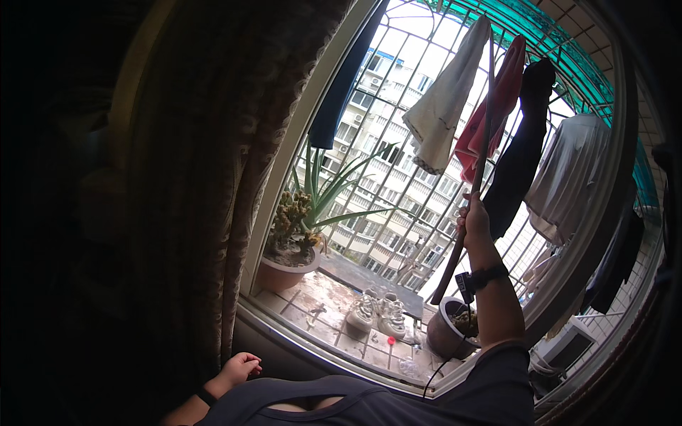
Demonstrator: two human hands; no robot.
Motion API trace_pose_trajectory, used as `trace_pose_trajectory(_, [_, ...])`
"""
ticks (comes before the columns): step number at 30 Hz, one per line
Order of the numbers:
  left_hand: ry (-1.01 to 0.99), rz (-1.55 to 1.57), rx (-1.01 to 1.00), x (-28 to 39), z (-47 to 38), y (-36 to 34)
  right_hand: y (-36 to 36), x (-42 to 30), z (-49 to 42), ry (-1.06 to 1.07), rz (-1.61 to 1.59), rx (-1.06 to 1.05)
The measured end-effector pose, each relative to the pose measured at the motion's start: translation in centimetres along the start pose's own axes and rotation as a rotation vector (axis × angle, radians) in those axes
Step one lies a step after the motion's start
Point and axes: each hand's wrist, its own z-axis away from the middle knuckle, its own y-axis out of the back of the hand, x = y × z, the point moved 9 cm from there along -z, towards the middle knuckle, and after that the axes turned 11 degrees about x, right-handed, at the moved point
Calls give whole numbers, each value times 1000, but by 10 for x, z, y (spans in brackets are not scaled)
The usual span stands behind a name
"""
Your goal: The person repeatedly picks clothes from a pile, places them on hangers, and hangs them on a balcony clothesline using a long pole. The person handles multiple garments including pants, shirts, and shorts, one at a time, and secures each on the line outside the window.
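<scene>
My right hand [474,219] is raised through the open window, closed around a long wooden-looking pole [457,255]. The pole slants up to the hanging laundry, its top beside a whitish cloth [450,101] and a pinkish-red cloth [509,88]. Whether its tip touches a hanger or the rail cannot be made out. A black garment [517,154] hangs just right of the pole, with a pale shirt [570,170] farther right. Low at the left, my left hand [241,367] is held near the curtain, fingers curled, nothing visible in it.
Metal security bars [394,112] close off the outer side. On the tiled ledge [341,341] stand a potted aloe and cactus [290,271], a pair of sneakers [375,314] and a dark pot [445,330]. A curtain [234,213] hangs left; a window frame [586,239] stands right.
</scene>
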Motion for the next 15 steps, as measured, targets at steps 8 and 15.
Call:
trace_pose_trajectory(8, [-27,-7,176,-6,29,59,-80,-32,-38,-99,42,-183])
trace_pose_trajectory(15, [24,95,256,-21,41,96,-189,-64,-33,-237,-48,-525])
